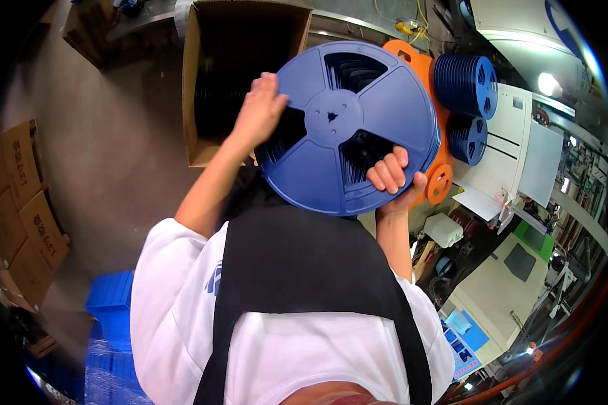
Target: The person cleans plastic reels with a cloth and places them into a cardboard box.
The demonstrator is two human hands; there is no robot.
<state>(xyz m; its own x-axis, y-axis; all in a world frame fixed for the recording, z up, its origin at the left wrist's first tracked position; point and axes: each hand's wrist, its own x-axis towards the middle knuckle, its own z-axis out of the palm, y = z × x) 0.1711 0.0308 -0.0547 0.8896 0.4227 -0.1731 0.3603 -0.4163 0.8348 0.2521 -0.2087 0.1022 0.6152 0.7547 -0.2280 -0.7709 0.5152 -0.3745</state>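
I hold a stack of large blue plastic reels (348, 125) up in front of me with both hands. My left hand (258, 108) grips the stack's left rim, fingers curled over the edge. At the lower right rim my right hand (395, 177) supports the stack from below, fingers hooked through a spoke opening. Behind the reels, an open brown cardboard box (240, 74) stands on the floor with a dark inside.
An orange rack (434, 115) to the right carries more blue reels (466, 84) on pegs. White machines (520, 148) stand further right. Stacked cardboard boxes (23, 196) line the left, and blue crates (111, 310) sit at lower left.
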